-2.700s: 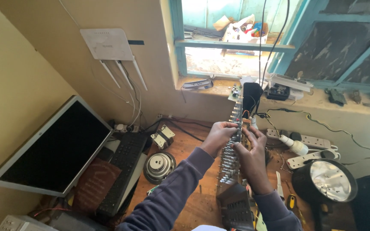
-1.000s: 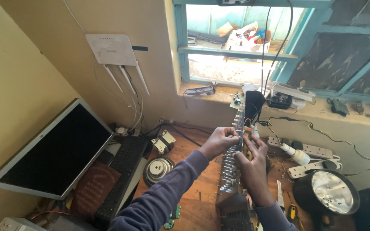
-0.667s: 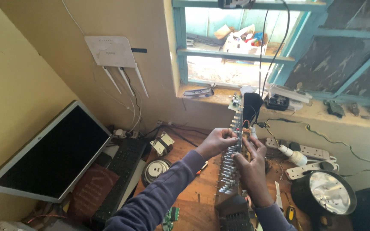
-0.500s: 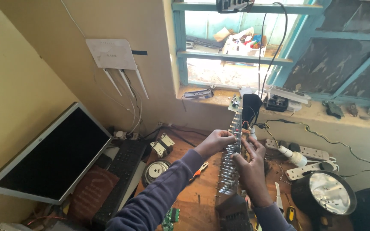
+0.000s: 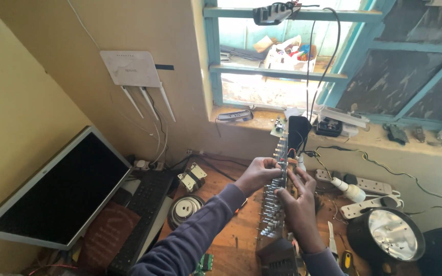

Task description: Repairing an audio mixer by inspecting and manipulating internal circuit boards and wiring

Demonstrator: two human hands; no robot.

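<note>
A dark, blank, silver-framed monitor (image 5: 57, 191) leans against the wall left of my keyboard (image 5: 141, 220).

Both hands (image 5: 282, 186) grip a studded board (image 5: 274, 204) (held upright).

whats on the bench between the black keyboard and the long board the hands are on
In the head view, a round metal speaker lies on the wooden bench between the keyboard and the long circuit board. A small transformer sits just behind it.
</note>
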